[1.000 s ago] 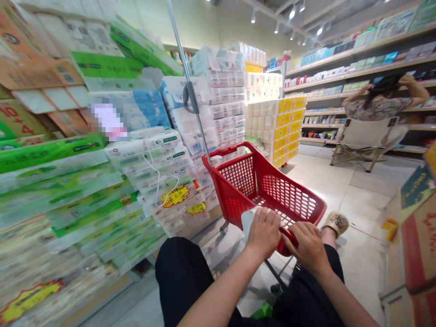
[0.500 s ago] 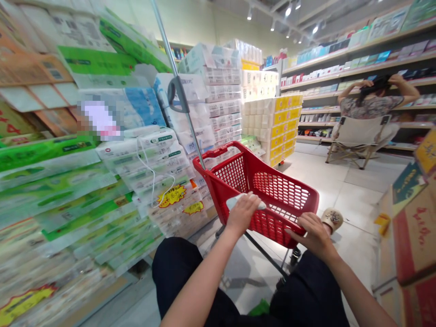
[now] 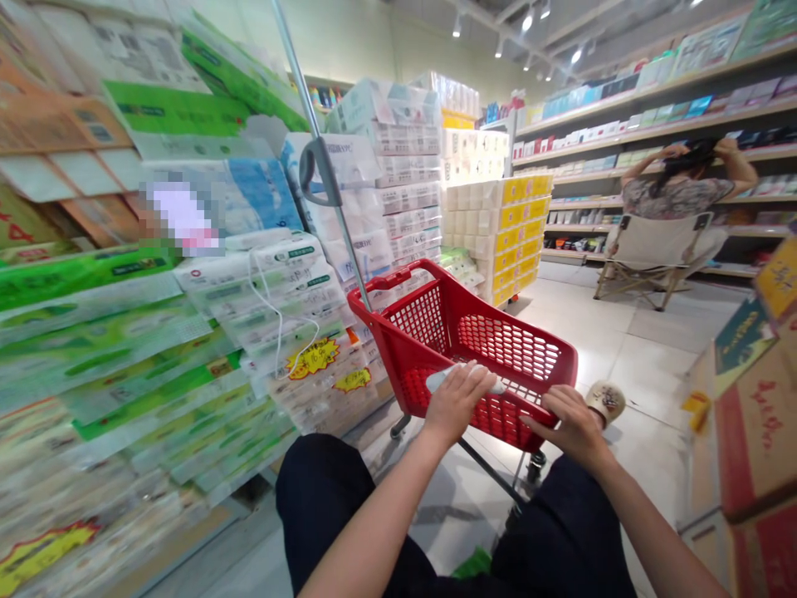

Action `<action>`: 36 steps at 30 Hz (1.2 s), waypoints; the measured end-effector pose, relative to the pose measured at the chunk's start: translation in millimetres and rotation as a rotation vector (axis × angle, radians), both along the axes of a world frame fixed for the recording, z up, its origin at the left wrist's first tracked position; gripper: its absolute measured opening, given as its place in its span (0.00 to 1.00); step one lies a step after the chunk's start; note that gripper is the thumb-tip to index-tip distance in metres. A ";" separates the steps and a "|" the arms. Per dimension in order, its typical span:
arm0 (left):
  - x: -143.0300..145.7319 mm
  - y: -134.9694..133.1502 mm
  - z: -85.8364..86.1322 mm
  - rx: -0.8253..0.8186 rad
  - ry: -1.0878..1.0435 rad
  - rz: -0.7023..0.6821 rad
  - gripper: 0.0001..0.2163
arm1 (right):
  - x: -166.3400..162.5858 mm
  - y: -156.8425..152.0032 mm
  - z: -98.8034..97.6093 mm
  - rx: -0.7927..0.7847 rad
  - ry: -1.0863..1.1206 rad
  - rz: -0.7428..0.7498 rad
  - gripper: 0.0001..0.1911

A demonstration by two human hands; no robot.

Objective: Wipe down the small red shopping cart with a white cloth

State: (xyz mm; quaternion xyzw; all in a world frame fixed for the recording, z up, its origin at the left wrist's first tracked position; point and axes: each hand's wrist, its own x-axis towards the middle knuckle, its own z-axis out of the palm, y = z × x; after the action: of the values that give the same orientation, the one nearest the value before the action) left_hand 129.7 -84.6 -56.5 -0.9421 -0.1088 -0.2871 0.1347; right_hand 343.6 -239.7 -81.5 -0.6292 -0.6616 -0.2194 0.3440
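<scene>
A small red shopping cart (image 3: pixel 510 357) with a perforated plastic basket stands in front of my knees. My left hand (image 3: pixel 459 400) presses a pale folded cloth (image 3: pixel 441 379) onto the near long rim of the basket, its fingers closed over it. Most of the cloth is hidden under the palm; ends show on both sides. At the near right corner my right hand (image 3: pixel 569 419) grips the basket's rim, thumb outside and fingers over the edge. A grey metal pole (image 3: pixel 339 208) with a loop handle rises at the cart's left end.
Stacked tissue packs (image 3: pixel 155 332) fill the left side, some with yellow price tags (image 3: pixel 313 358). Cardboard boxes (image 3: pixel 756 432) stand close on the right. Further back a person sits in a folding chair (image 3: pixel 661 245), facing shelves (image 3: pixel 598 170) of goods, arms raised to the head.
My left hand has slid the cloth along the rim to the right and slightly down. The cart has shifted slightly left. My right hand keeps its hold on the rim.
</scene>
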 end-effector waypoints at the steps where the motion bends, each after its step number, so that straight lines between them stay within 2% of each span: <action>1: -6.6 11.5 3.7 -0.001 -0.006 0.033 0.23 | 2.3 0.6 -0.8 -0.003 0.000 0.006 0.17; 4: -24.3 42.1 13.6 -0.025 -0.040 0.173 0.22 | 8.8 2.5 -1.4 -0.025 -0.010 0.011 0.17; 7: -27.3 48.7 15.6 -0.038 -0.067 0.248 0.20 | 7.8 1.8 4.4 -0.089 -0.043 -0.013 0.17; 11: -9.1 21.0 6.8 -0.026 -0.099 0.251 0.19 | -19.0 0.1 16.8 -0.130 -0.123 -0.134 0.07; 14: 5.4 -6.6 -1.5 -0.013 -0.100 0.234 0.22 | -49.8 5.2 18.3 -0.091 -0.151 -0.249 0.14; 17: 9.8 -21.2 -6.2 0.000 -0.095 0.201 0.24 | -65.5 12.4 11.3 -0.080 -0.153 -0.322 0.19; 19: 5.3 -18.6 -5.7 0.017 -0.069 0.144 0.25 | -62.2 14.9 5.2 -0.068 -0.167 -0.304 0.18; 22: -12.2 2.8 1.6 0.036 -0.026 0.104 0.26 | -45.9 14.9 -1.9 -0.030 -0.180 -0.249 0.17; 28: -53.3 57.4 21.8 -0.009 -0.087 0.332 0.26 | -26.2 16.9 -8.1 -0.014 -0.168 -0.269 0.19; 32: -44.7 50.1 16.3 -0.044 -0.147 0.393 0.24 | -25.4 21.1 -10.4 0.009 -0.136 -0.301 0.20; 36: -28.4 27.6 7.2 -0.016 -0.097 0.295 0.26 | -22.2 21.0 -10.6 0.014 -0.123 -0.300 0.20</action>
State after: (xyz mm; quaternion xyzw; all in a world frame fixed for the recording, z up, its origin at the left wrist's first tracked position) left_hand 101.3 -57.0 -49.3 -0.9019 -0.2546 -0.3088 0.1626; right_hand 321.3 -218.6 -92.1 -0.7038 -0.5786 -0.3109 0.2704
